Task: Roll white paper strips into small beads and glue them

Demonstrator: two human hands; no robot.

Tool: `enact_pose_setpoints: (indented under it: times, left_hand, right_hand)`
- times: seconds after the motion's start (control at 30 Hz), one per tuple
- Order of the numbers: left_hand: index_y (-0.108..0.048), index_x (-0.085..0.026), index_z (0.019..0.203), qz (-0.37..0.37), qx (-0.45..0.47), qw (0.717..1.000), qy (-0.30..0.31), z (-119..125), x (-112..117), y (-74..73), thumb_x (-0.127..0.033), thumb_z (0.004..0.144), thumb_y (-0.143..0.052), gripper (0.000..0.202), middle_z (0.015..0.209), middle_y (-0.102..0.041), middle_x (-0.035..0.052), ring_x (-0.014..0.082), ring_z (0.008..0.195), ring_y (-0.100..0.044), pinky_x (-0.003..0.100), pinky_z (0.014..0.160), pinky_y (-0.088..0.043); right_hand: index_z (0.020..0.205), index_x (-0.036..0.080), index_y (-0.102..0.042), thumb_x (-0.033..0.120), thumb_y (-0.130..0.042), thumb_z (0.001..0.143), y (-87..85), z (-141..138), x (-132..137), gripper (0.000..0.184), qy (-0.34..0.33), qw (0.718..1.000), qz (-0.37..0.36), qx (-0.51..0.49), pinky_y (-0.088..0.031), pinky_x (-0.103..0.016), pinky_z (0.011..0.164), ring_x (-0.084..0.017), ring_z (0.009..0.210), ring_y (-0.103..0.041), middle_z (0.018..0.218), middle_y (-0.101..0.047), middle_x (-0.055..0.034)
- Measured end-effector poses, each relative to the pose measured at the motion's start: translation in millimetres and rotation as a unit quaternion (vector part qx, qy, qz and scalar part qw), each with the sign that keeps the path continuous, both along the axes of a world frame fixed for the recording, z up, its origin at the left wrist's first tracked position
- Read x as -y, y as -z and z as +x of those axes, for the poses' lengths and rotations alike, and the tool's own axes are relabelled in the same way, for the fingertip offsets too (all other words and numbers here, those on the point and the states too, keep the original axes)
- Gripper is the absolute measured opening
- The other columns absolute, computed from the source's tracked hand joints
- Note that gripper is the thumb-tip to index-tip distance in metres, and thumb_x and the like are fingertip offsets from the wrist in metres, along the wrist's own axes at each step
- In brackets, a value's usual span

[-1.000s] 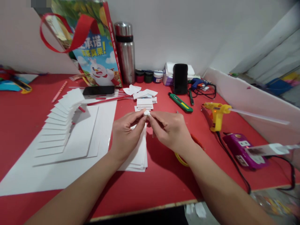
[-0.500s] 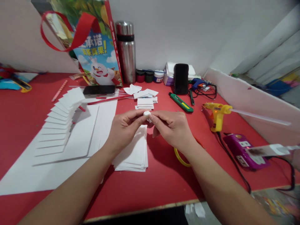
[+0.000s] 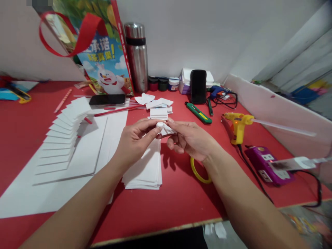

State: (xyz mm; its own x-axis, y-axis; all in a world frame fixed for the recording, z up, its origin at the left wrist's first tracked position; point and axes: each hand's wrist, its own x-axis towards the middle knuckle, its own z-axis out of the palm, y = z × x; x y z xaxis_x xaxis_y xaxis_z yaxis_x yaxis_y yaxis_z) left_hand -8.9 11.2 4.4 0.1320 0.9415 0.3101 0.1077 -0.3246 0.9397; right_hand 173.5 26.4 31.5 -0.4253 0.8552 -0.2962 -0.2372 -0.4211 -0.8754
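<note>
Above the near middle of the table, a small piece of white tissue-like paper [image 3: 166, 129] is bunched into a rounded knob at its left end, with a loose pleated tail to the right. My left hand [image 3: 137, 138] pinches the knob between thumb and forefinger. At the tail is my right hand [image 3: 190, 138], its thumb and forefinger against the paper and its other fingers loosely curled below. Under the hands lies a stack of thin white sheets [image 3: 144, 169], partly hidden by my left hand and forearm. A yellow ring [image 3: 195, 173], perhaps a tape roll, shows beside my right wrist.
Left, a fanned stepped white board model [image 3: 59, 138] stands on white sheets. Behind are a phone [image 3: 107, 99], a steel flask [image 3: 137, 58], paint jars [image 3: 163, 84] and a gift bag [image 3: 103, 58]. Right are a green cutter [image 3: 198, 112], glue gun [image 3: 238, 126] and purple power strip [image 3: 268, 166].
My right hand has shifted slightly right and its fingers have loosened, exposing the paper's pleated tail. My left hand still pinches the knob. The whole view has shifted slightly.
</note>
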Motion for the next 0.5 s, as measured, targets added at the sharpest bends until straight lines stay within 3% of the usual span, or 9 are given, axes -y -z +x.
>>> enact_pose_setpoints:
  times: [0.17, 0.3, 0.37, 0.5]
  left_hand:
    - [-0.076, -0.023, 0.111, 0.041, -0.036, 0.999, 0.001, -1.6, 0.3, -0.6, -0.026, 0.091, -0.066, 0.023, 0.109, -0.074, 0.0064, 0.0199, 0.1, -0.067, 0.031, 0.092, -0.051]
    - [-0.077, -0.024, 0.11, 0.019, -0.026, 0.999, 0.007, -0.8, 0.9, -2.0, -0.027, 0.09, -0.067, 0.023, 0.104, -0.075, 0.0057, 0.0191, 0.092, -0.067, 0.031, 0.086, -0.052]
    - [-0.078, -0.023, 0.109, -0.011, -0.005, 1.0, -0.003, 0.1, 0.9, -2.3, -0.029, 0.089, -0.069, 0.023, 0.101, -0.076, 0.0053, 0.018, 0.087, -0.066, 0.03, 0.082, -0.052]
    - [-0.078, -0.024, 0.109, -0.044, 0.043, 0.998, -0.014, 1.4, 0.0, -1.4, -0.032, 0.087, -0.071, 0.024, 0.096, -0.077, 0.0041, 0.0164, 0.079, -0.064, 0.028, 0.073, -0.051]
  right_hand:
    - [0.088, 0.012, -0.074, 0.028, -0.078, 0.08, 0.5, 3.6, -2.2, 0.019, -0.012, 1.0, -0.024, -0.013, -0.029, -0.013, 0.033, -0.004, 0.049, -0.05, 0.082, -0.072, -0.0068]
    - [0.081, 0.01, -0.075, 0.023, -0.084, 0.072, 1.7, 5.6, -4.2, 0.018, -0.007, 1.0, -0.028, -0.011, -0.026, -0.012, 0.035, -0.001, 0.049, -0.043, 0.076, -0.066, -0.0023]
    - [0.08, 0.011, -0.076, 0.024, -0.086, 0.069, 2.7, 5.0, -3.5, 0.02, -0.002, 1.0, 0.006, 0.002, -0.028, -0.013, 0.035, -0.001, 0.046, -0.042, 0.072, -0.065, -0.0007]
    - [0.086, 0.013, -0.078, 0.036, -0.083, 0.073, 2.9, 0.8, 1.6, 0.027, 0.04, 0.985, 0.141, 0.09, -0.035, -0.017, 0.036, -0.004, 0.042, -0.044, 0.062, -0.064, 0.0008]
